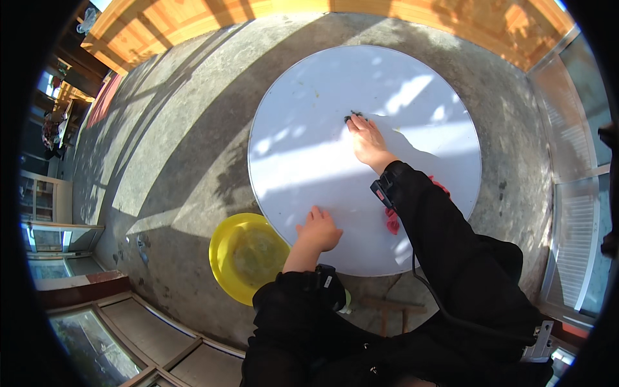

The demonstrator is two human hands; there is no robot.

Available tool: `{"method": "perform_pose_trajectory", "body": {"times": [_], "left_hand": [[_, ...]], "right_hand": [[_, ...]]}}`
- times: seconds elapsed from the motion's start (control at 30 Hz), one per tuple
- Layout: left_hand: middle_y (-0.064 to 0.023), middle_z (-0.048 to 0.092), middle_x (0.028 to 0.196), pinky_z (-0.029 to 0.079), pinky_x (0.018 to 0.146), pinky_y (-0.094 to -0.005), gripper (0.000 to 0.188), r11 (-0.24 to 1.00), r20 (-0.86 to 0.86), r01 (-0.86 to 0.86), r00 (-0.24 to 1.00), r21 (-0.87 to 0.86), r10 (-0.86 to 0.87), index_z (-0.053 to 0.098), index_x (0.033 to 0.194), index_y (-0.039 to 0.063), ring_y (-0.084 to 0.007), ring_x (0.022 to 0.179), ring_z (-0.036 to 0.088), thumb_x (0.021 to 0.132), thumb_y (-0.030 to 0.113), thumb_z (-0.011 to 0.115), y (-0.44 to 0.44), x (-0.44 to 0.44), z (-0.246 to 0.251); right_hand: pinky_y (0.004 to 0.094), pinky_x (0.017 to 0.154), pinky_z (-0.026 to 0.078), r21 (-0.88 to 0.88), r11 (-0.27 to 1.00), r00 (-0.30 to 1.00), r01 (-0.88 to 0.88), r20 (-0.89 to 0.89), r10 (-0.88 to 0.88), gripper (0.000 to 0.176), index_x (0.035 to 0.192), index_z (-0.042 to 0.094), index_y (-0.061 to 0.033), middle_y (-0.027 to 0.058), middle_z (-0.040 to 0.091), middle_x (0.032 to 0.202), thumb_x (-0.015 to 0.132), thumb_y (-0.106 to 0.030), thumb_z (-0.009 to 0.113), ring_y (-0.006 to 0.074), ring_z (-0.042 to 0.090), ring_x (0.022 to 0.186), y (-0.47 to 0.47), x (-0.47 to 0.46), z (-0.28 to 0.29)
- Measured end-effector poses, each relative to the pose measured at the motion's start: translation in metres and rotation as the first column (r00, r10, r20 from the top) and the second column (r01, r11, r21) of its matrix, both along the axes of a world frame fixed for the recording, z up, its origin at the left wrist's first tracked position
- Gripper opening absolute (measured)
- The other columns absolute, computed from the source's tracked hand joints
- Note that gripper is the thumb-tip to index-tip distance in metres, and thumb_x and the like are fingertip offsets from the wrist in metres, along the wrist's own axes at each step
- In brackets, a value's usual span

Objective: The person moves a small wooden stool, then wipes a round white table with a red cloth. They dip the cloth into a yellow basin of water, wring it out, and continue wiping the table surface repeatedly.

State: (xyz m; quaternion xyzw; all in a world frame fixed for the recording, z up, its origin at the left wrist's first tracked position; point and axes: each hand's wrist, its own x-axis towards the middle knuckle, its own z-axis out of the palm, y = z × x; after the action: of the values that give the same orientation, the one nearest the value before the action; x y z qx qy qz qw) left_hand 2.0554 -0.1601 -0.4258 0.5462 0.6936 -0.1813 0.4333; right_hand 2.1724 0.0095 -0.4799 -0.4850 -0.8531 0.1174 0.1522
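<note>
A round white tabletop (309, 106) lies before me, with small yellowish specks towards its far side. My right hand (368, 140) is stretched over its middle, fingers together on a dark, stringy scrubber (355, 115) that presses on the surface. Most of the scrubber is hidden under the fingers. My left hand (319, 230) rests near the table's close left edge, fingers spread, holding nothing. Under my right forearm lies a red cloth (392, 221), partly covered by the sleeve.
A yellow plastic basin (227, 285) with liquid in it stands at the table's near left edge. Close to me is a wooden stool (394, 305). Wood panels (179, 24) line the far side, glazed frames (573, 242) the right. A person (49, 133) sits far left.
</note>
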Motion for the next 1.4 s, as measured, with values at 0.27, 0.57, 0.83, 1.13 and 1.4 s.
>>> {"method": "perform_pose_trajectory", "body": {"times": [0.27,0.57,0.83,1.13,1.4], "left_hand": [[-0.0179,0.020,0.146,0.019,0.103,-0.0642,0.067,0.997,-0.069,0.051,0.996,-0.059,-0.055,0.032,0.135,-0.003,-0.0303,0.136,0.022,0.088,0.041,0.051,0.007,0.006,0.005],[-0.0182,0.021,0.146,0.017,0.104,-0.0633,0.072,0.997,-0.051,0.073,0.996,-0.033,-0.075,0.031,0.136,-0.002,-0.0307,0.136,0.020,0.086,0.046,0.052,0.006,0.003,-0.002],[-0.0178,0.026,0.143,0.017,0.105,-0.0608,0.072,0.998,-0.074,0.055,0.996,0.015,-0.054,0.032,0.135,0.000,-0.0307,0.134,0.023,0.086,0.048,0.051,0.004,0.005,0.001],[-0.0186,0.029,0.141,0.021,0.104,-0.0588,0.071,0.998,-0.074,0.064,0.995,-0.003,-0.064,0.033,0.134,0.000,-0.0310,0.133,0.026,0.085,0.047,0.052,0.008,0.005,-0.001],[-0.0193,0.034,0.139,0.022,0.103,-0.0572,0.068,0.996,-0.101,0.075,0.992,0.045,-0.070,0.037,0.132,0.001,-0.0316,0.130,0.031,0.085,0.048,0.051,0.007,0.006,-0.005]], "right_hand": [[0.0415,0.112,0.019,-0.074,0.993,0.992,-0.095,0.076,0.101,0.045,0.131,0.044,-0.0068,0.0100,0.035,0.143,0.087,-0.003,0.034,0.0238,0.032,0.133,0.007,0.031,-0.007],[0.0442,0.109,0.024,-0.292,0.936,0.920,-0.198,0.273,0.280,0.045,0.131,0.042,-0.0028,0.0147,0.035,0.142,0.086,-0.004,0.040,0.0263,0.034,0.132,0.012,0.140,-0.010],[0.0401,0.110,0.022,-0.370,0.916,0.943,-0.157,0.219,0.250,0.044,0.131,0.039,-0.0019,0.0153,0.031,0.144,0.089,-0.012,0.042,0.0285,0.030,0.133,0.023,0.116,0.010],[0.0444,0.109,0.023,-0.247,0.956,0.950,-0.160,0.225,0.217,0.043,0.130,0.041,-0.0012,0.0155,0.036,0.142,0.089,-0.015,0.040,0.0270,0.037,0.129,0.027,0.130,0.006],[0.0425,0.110,0.021,-0.146,0.986,0.966,0.085,0.254,-0.046,0.044,0.133,0.039,-0.0029,0.0134,0.031,0.145,0.090,-0.015,0.042,0.0258,0.029,0.134,0.030,0.123,0.010]]}}
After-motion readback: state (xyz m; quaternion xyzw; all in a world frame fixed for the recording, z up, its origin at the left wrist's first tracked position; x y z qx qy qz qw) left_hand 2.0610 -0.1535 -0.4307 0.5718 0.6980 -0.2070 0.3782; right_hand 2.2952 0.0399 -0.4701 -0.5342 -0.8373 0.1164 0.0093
